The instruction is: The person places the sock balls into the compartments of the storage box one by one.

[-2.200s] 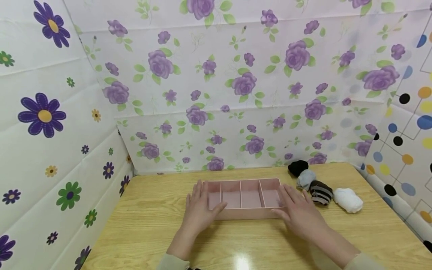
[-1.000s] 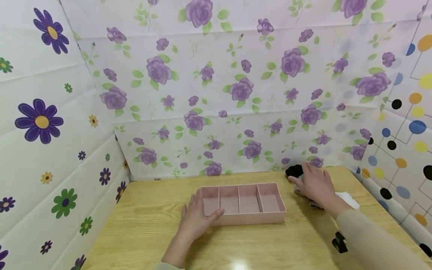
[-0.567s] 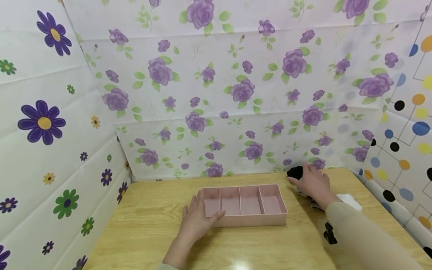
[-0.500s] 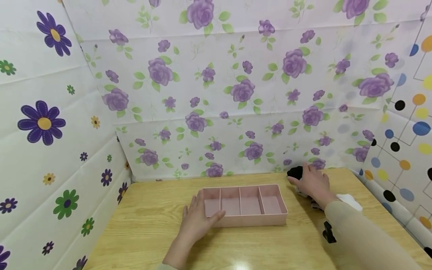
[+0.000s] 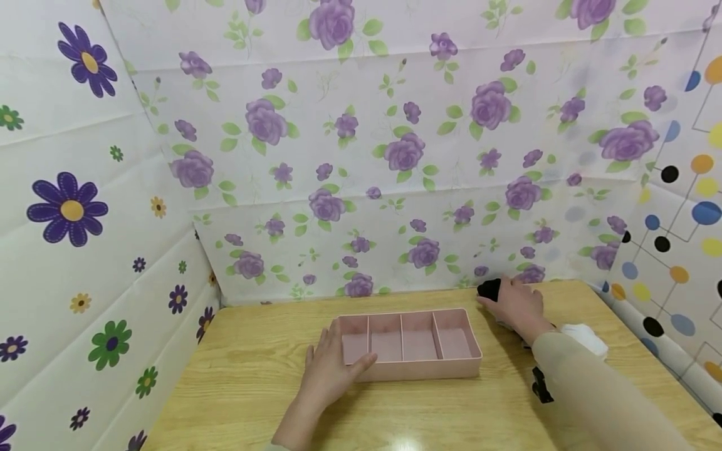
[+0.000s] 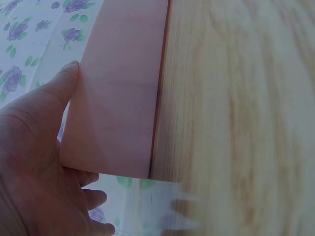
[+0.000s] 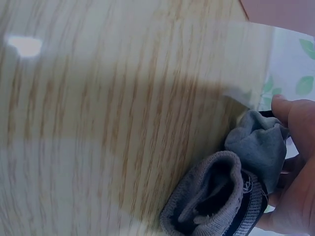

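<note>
A pink box [image 5: 420, 371] with several compartments in a row lies on the wooden table. My left hand [image 5: 327, 371] rests on its left end, thumb along the front rim and straight fingers at the side, as the left wrist view shows. At the back right, my right hand [image 5: 517, 307] pinches a black balled sock [image 5: 489, 289] between thumb and fingers. Below that hand, in the right wrist view, sit a grey balled sock [image 7: 258, 142] and a dark striped sock [image 7: 204, 196]. In the head view the hand and sleeve mostly cover these two.
A white balled sock [image 5: 588, 339] lies right of the right forearm. Patterned sheets [image 5: 316, 156] hang behind the table and along both sides. A small black device [image 5: 541, 385] is at the right wrist.
My right hand left the box's right end and reached to the socks at the back right. Lately it has shifted slightly left with the black sock. The left hand has stayed at the box.
</note>
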`<state>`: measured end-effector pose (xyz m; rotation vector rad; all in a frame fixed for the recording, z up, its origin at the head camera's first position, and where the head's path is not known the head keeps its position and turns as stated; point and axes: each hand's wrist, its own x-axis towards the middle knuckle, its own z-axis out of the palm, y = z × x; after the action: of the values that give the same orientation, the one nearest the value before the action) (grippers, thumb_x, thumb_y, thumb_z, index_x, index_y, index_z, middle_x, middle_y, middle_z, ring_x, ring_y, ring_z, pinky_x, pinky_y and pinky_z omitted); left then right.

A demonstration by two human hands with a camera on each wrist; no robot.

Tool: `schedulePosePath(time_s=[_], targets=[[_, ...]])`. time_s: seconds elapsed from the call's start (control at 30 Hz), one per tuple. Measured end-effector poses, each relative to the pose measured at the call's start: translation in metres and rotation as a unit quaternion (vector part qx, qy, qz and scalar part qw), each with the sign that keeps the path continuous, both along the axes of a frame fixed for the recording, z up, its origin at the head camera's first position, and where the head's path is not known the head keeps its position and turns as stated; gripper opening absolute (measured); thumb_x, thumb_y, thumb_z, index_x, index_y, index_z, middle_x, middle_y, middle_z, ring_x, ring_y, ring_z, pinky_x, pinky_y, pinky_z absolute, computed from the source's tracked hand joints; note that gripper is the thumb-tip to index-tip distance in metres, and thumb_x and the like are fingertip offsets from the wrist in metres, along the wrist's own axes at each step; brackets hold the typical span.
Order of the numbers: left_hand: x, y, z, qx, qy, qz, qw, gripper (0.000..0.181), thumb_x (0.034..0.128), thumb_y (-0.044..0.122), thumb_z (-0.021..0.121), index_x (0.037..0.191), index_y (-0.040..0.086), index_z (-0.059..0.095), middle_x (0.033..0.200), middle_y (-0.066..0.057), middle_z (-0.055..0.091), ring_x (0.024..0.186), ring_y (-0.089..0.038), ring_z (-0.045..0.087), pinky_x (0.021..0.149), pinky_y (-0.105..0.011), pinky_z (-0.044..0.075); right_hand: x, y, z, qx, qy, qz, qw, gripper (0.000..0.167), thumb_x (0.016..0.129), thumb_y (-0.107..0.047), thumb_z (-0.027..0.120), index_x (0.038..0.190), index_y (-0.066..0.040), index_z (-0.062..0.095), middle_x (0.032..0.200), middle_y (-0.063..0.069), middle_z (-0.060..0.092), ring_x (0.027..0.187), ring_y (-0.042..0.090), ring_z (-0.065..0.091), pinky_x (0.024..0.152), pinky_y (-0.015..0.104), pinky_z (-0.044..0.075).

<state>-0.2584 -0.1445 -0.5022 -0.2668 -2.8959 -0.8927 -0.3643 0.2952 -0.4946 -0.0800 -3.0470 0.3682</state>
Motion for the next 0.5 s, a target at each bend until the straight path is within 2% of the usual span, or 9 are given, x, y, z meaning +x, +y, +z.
schedulePosePath(time_s=[0.1, 0.23, 0.37, 0.5], targets=[[0.0001, 0.0010, -0.0003, -0.001, 0.003, 0.000, 1.0000, 0.121, 0.0950, 0.075, 0.073, 0.174, -0.001, 0.021, 0.178, -0.024, 0.026, 0.164, -0.049, 0.025, 0.126, -0.078, 0.014, 0.0005, -0.0031, 0.0003, -0.005, 0.008, 0.007, 0.9999, 0.096, 0.108, -0.060, 0.063, 0.158, 0.018, 0.039, 0.148, 0.047, 0.050, 0.129, 0.065, 0.055, 0.110, 0.082, 0.036], [0.0008, 0.0022, -0.0001, 0.003, 0.001, 0.001, 1.0000, 0.121, 0.0951, 0.074, 0.073, 0.174, -0.001, 0.021, 0.178, -0.024, 0.026, 0.164, -0.049, 0.024, 0.126, -0.079, 0.014, -0.0007, -0.0064, -0.0004, -0.008, 0.015, 0.014, 0.9997, 0.090, 0.107, -0.058, 0.065, 0.159, 0.011, 0.044, 0.150, 0.046, 0.050, 0.136, 0.065, 0.048, 0.116, 0.084, 0.025], [0.0010, 0.0021, -0.0005, 0.009, -0.002, 0.000, 1.0000, 0.120, 0.0958, 0.072, 0.074, 0.175, -0.001, 0.020, 0.178, -0.024, 0.026, 0.164, -0.049, 0.024, 0.126, -0.079, 0.013, -0.0034, -0.0090, -0.0023, 0.012, 0.020, 0.020, 0.9995, 0.082, 0.107, -0.054, 0.067, 0.162, 0.003, 0.047, 0.153, 0.043, 0.050, 0.143, 0.065, 0.040, 0.119, 0.085, 0.017], [-0.0006, 0.0020, -0.0009, 0.005, 0.001, 0.002, 1.0000, 0.120, 0.0958, 0.072, 0.074, 0.175, -0.001, 0.020, 0.179, -0.023, 0.025, 0.164, -0.049, 0.024, 0.127, -0.078, 0.012, -0.0066, -0.0098, -0.0044, 0.027, 0.028, 0.031, 0.9988, 0.077, 0.107, -0.048, 0.069, 0.163, 0.001, 0.049, 0.155, 0.040, 0.050, 0.146, 0.064, 0.039, 0.122, 0.083, 0.014]])
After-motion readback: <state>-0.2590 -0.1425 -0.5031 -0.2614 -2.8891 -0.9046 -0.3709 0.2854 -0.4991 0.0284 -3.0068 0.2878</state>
